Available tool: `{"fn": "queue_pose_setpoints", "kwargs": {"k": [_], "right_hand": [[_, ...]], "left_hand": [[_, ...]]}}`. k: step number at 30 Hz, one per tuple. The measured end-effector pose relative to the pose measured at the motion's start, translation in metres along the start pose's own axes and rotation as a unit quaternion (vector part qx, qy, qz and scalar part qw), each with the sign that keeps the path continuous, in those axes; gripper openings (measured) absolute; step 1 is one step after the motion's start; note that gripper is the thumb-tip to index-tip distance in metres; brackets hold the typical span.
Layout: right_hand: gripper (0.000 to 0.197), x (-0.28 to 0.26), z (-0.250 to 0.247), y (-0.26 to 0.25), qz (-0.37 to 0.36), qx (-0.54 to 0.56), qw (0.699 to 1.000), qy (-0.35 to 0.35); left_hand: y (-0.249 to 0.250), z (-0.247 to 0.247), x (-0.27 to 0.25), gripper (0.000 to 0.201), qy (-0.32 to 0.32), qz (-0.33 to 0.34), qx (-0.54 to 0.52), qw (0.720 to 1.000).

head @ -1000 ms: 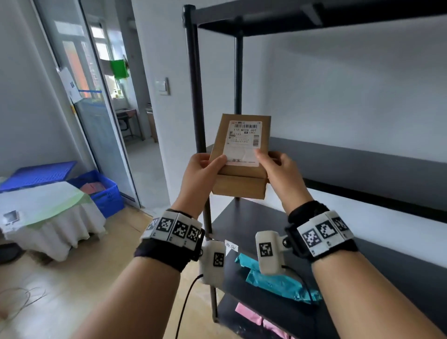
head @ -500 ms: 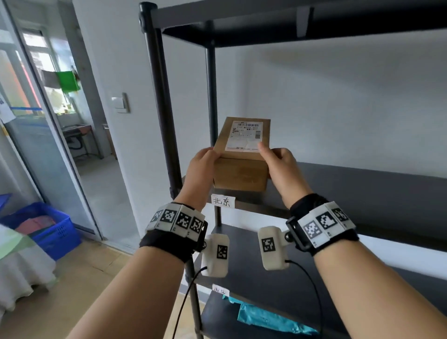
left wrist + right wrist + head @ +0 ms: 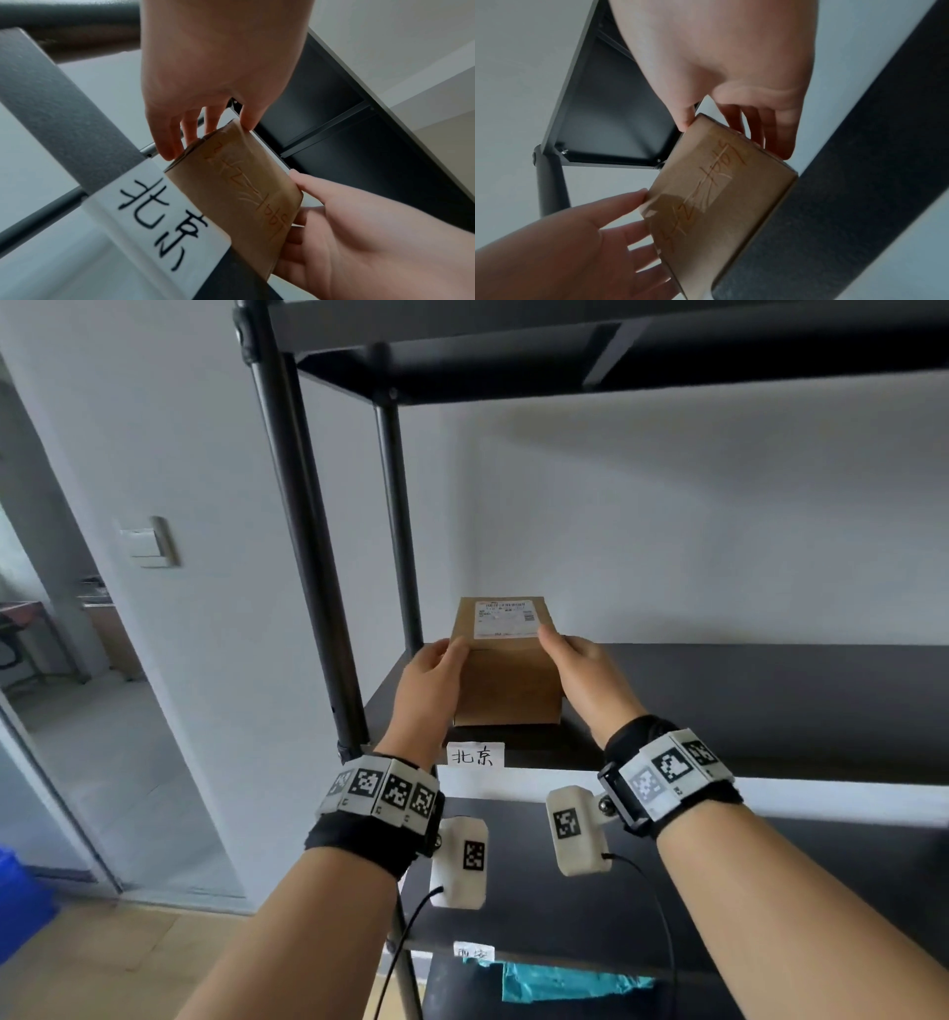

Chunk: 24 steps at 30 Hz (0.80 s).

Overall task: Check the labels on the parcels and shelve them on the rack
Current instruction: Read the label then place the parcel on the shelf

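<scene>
A cardboard parcel point(image 3: 506, 660) sits at frame centre on the rack shelf point(image 3: 744, 690), near its left front corner, behind the shelf's paper tag point(image 3: 475, 755). The left hand point(image 3: 431, 683) is on its left side, the right hand point(image 3: 585, 675) on its right. Lower down, a plastic mailer point(image 3: 570, 981) lies on a lower shelf.

Brown parcel point(image 3: 506, 683) with white label point(image 3: 506, 618), black rack point(image 3: 744, 690), teal bag point(image 3: 570, 981) below.
</scene>
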State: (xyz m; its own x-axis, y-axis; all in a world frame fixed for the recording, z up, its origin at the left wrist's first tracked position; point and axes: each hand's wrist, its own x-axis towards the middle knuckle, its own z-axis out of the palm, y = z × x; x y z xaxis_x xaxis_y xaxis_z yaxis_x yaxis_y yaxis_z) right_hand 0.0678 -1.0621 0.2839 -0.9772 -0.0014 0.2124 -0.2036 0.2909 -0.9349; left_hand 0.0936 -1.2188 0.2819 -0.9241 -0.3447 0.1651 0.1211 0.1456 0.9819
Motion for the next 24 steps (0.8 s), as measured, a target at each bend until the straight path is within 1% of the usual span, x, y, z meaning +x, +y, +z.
{"fn": "queue_pose_setpoints", "kwargs": {"k": [2,3,5,6,7,8,10,13,17,20,22,24], "right_hand": [[0.057,-0.003,0.000,-0.003,-0.004,-0.009,1.000,0.005],[0.061,-0.006,0.001,-0.005,-0.005,-0.013,1.000,0.007],[0.079,-0.011,0.000,-0.009,-0.009,-0.021,1.000,0.017],[0.085,-0.014,-0.001,-0.011,-0.011,-0.023,0.999,0.027],[0.082,-0.017,-0.002,-0.013,-0.014,-0.022,0.999,0.038],[0.073,-0.020,-0.004,-0.014,-0.018,-0.017,0.998,0.051],[0.058,-0.025,-0.010,-0.013,-0.019,-0.004,0.997,0.076],[0.050,-0.038,-0.019,-0.014,-0.017,0.000,0.994,0.107],[0.046,-0.064,-0.038,-0.010,-0.011,-0.002,0.989,0.150],[0.045,-0.088,-0.057,0.000,-0.006,-0.014,0.981,0.194],[0.044,-0.105,-0.073,0.010,0.000,-0.036,0.973,0.226],[0.043,-0.123,-0.093,0.020,0.015,-0.059,0.965,0.255]], "left_hand": [[0.000,-0.001,0.001,0.045,-0.009,0.003,0.020,1.000],[0.001,-0.001,0.002,0.048,-0.012,0.005,0.030,0.999],[0.002,-0.002,0.001,0.057,-0.010,0.008,0.051,0.999],[0.003,-0.003,-0.001,0.060,-0.004,0.014,0.063,0.998],[0.002,-0.004,-0.002,0.062,0.005,0.026,0.072,0.997],[0.002,-0.005,-0.004,0.062,0.017,0.045,0.079,0.996],[0.005,-0.006,-0.012,0.057,0.038,0.105,0.102,0.988],[0.015,-0.003,-0.026,0.048,0.044,0.198,0.127,0.971],[0.025,0.014,-0.044,0.048,-0.009,0.265,0.128,0.956],[0.023,0.037,-0.060,0.047,-0.061,0.287,0.129,0.947],[0.017,0.056,-0.076,0.048,-0.111,0.306,0.132,0.936],[0.010,0.076,-0.093,0.047,-0.154,0.310,0.132,0.929]]}}
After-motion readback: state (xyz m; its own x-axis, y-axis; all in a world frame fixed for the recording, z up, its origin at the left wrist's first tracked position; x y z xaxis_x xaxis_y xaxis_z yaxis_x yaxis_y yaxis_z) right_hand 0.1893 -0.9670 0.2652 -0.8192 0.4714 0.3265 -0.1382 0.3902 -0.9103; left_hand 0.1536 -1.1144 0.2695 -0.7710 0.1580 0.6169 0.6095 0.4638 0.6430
